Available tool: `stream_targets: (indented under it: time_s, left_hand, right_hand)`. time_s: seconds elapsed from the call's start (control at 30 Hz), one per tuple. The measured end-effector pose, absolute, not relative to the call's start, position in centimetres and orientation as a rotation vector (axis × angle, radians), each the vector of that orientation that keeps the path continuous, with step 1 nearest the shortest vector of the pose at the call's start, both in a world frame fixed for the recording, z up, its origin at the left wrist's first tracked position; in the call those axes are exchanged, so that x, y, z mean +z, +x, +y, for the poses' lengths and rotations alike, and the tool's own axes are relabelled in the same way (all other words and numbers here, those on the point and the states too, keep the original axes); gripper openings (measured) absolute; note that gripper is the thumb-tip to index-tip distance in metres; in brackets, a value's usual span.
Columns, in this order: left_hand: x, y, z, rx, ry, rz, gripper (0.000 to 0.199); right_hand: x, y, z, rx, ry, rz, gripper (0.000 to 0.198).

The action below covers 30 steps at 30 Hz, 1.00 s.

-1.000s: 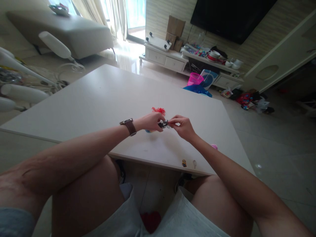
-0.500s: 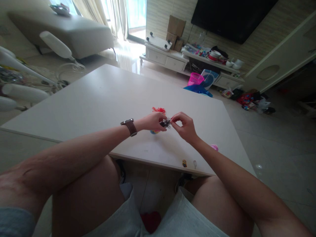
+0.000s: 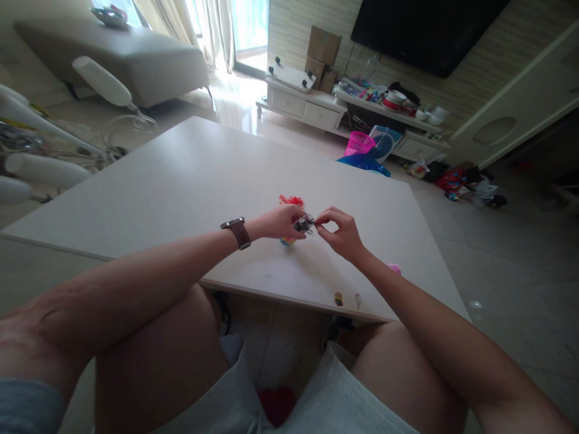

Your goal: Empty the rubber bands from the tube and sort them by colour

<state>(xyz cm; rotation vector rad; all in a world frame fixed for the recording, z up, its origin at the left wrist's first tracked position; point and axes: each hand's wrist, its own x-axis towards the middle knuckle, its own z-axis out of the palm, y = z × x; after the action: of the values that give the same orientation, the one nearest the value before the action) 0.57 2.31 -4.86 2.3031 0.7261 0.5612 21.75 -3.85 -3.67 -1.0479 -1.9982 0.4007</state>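
Note:
My left hand [image 3: 289,222], with a watch on its wrist, is closed on a small bunch of dark and silvery metal pieces [image 3: 304,223] that looks like key rings. My right hand [image 3: 337,229] pinches thumb and forefinger at the right end of this bunch; what sits between the fingertips is too small to make out. Red stringy strands [image 3: 292,202] show beyond the left hand, and a yellow and blue bit [image 3: 286,242] below it. Nearer the table edge lie a small yellow cartoon figure [image 3: 338,298] and a pale key-shaped piece [image 3: 357,300].
The white table [image 3: 217,175] spans the middle of the view. A pink item [image 3: 395,269] lies partly behind my right forearm. Past the table stand a pink basket [image 3: 359,143], a blue plastic bag [image 3: 364,164] and a low cabinet [image 3: 303,111]. White chairs [image 3: 102,81] are at left.
My right hand has shifted slightly to the right, its pinch still at the end of the metal bunch. The left hand keeps its hold, and a little more of the metal shows.

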Motion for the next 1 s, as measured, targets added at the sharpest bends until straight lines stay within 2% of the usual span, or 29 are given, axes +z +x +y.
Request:
stream_targets:
  time_s: [0.6,1.0]
  left_hand:
    - [-4.82,0.75,2.07,0.547,2.357,0.694,0.018]
    - [-4.87,0.89,1.97,0.654,2.424,0.634,0.016]
  right_hand:
    - [-3.29,21.76,-4.22,0.131,-0.904,-2.250,0.013]
    - [-3.83,21.87,-3.99,0.043,-1.075,-2.488,0.023]
